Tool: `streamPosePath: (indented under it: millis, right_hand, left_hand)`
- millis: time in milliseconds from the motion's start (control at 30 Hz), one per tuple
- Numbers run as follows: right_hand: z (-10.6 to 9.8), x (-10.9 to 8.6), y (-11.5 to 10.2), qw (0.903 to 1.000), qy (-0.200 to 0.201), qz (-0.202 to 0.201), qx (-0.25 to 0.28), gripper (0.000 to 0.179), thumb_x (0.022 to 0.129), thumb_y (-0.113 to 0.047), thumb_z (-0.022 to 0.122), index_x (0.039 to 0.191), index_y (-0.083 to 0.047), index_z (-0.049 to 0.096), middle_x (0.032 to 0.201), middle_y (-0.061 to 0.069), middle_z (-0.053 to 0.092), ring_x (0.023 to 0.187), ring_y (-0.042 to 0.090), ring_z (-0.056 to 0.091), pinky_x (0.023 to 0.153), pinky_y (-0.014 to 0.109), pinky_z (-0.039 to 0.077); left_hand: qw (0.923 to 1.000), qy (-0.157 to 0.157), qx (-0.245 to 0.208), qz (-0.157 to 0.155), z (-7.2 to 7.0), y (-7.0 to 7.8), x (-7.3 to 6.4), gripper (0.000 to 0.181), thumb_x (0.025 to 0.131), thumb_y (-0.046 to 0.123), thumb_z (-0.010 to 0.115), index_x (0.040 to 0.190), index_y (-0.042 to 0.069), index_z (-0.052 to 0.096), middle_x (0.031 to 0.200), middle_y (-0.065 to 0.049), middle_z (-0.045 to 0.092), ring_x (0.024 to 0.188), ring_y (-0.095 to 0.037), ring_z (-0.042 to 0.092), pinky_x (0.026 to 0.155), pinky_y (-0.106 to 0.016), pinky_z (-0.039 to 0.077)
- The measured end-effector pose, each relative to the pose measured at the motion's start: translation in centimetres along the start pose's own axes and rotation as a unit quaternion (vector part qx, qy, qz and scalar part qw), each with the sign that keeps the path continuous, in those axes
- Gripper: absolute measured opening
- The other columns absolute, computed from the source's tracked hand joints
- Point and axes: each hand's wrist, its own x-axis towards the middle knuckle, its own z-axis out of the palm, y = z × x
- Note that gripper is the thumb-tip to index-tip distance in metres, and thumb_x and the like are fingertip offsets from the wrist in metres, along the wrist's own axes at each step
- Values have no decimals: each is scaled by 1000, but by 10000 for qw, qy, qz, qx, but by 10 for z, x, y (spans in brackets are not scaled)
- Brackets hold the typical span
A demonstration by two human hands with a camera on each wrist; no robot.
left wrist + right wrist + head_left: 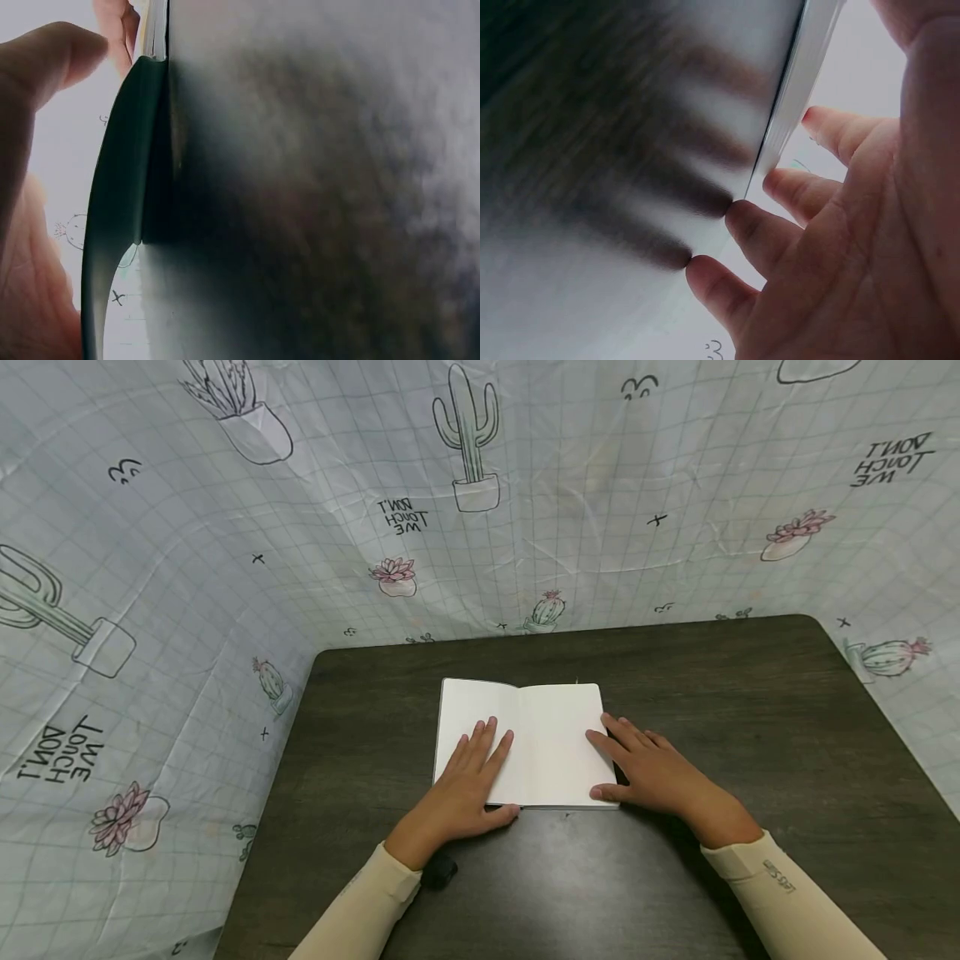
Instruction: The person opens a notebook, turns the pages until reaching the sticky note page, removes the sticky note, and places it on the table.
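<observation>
An open notebook (558,743) with blank white pages lies on the dark table. Its dark green cover (124,150) shows in the left wrist view, bowed up off the tabletop on one side. My left hand (461,793) rests on the left page with straight fingers; its thumb lies by the near edge. At the right edge my right hand (652,768) is spread, with thumb and index finger over the right page. In the right wrist view, two fingertips of the right hand (840,225) touch the tabletop beside the page block (799,82).
The dark wood-grain table (360,727) reaches around the notebook on all sides. A white grid-patterned cloth (570,502) with cactus drawings hangs behind and at both sides. Under the left wrist sits a small black object (439,870).
</observation>
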Motion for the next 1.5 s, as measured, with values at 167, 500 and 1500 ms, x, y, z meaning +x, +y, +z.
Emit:
streamPosePath:
  millis: [167, 500, 1500]
  right_hand:
    - [0, 0, 1, 10000, 12, 9, 6, 94, 98, -67, 69, 169, -14, 39, 176, 22, 27, 158, 51, 31, 118, 75, 32]
    - [-1, 2, 2, 10000, 7, 23, 22, 94, 97, -68, 69, 168, -14, 39, 176, 22, 27, 158, 50, 32, 118, 75, 32]
    - [1, -4, -5, 9997, 47, -67, -214, 89, 99, -62, 70, 168, -14, 41, 174, 22, 32, 157, 47, 36, 118, 71, 35]
  left_hand:
    - [9999, -81, -86, -50, 2, 0, 1, 109, 101, 74, 54, 174, 27, -12, 183, -12, -8, 169, -29, -10, 134, -53, 5]
    - [9987, -416, -193, -215, 5, 0, 4, 105, 100, 84, 41, 175, 27, -6, 183, -9, -9, 169, -29, -9, 134, -55, 3]
    - [9935, -1022, -246, -445, 6, 2, -1, 103, 99, 84, 44, 175, 30, 0, 182, -9, -13, 168, -28, -11, 134, -54, 1]
